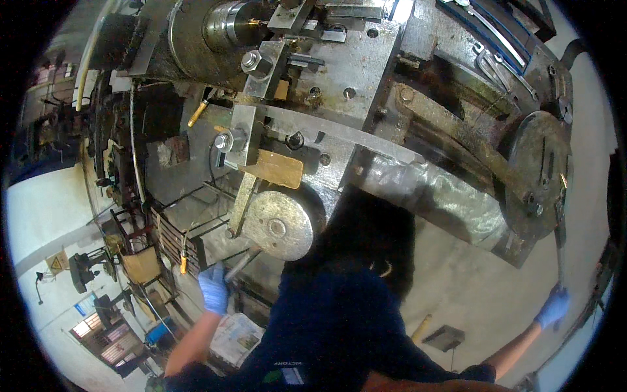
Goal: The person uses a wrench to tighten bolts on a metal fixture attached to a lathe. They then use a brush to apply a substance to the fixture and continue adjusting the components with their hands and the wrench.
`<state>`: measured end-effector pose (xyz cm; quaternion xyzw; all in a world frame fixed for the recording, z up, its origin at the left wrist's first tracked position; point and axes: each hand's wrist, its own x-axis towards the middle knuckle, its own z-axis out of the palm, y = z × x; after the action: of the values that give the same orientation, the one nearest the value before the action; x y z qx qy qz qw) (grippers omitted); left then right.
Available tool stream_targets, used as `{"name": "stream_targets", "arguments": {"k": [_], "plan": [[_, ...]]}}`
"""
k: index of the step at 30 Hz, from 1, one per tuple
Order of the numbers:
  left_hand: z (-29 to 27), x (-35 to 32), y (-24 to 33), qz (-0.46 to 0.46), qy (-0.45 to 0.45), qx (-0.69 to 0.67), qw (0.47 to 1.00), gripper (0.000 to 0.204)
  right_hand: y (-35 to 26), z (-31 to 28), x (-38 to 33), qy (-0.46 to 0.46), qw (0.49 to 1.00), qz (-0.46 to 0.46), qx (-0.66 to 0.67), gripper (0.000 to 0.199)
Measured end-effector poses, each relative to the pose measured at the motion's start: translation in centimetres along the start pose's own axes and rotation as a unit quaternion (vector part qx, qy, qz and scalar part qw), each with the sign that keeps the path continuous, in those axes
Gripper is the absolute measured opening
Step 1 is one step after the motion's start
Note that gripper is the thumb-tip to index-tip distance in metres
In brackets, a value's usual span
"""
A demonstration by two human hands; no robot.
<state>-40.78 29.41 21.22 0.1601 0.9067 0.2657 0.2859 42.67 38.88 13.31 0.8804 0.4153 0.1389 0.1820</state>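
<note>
My left hand (213, 289), in a blue glove, closes on the end of a short metal lever (241, 264). That lever slants up to a round steel disc (277, 227) at the front of the machine. Far to the right, my right hand (554, 308), gloved in blue too, grips the lower end of a long, thin lever (560, 251). Its upper end meets a large dark slotted disc (539, 173). Between them lies the machine's metal bed (356, 78), with bolted clamp blocks (245, 136) and a brown flat piece (279, 169). A round chuck (225, 25) sits at the upper left.
Several wrenches (493, 68) rest at the machine's upper right. A small brush with a yellow handle (198, 113) hangs near the clamps. A slatted rack (173, 238) stands left of my left hand, and a printed sheet (236, 338) lies below it. Pale floor (457, 294) shows at right.
</note>
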Motion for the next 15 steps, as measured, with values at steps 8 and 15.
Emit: {"name": "stream_targets", "arguments": {"k": [8, 15], "plan": [[-1.2, 1.8, -3.9, 0.097, 0.041, 0.058, 0.993, 0.029, -0.4, -1.0, -2.5, 0.023, 0.999, -0.004, 0.047, 0.042], [-0.5, 0.6, -0.9, 0.005, -0.005, 0.015, 1.0, 0.029, -0.4, -0.6, -3.2, 0.02, 0.999, 0.032, 0.039, 0.04]]}}
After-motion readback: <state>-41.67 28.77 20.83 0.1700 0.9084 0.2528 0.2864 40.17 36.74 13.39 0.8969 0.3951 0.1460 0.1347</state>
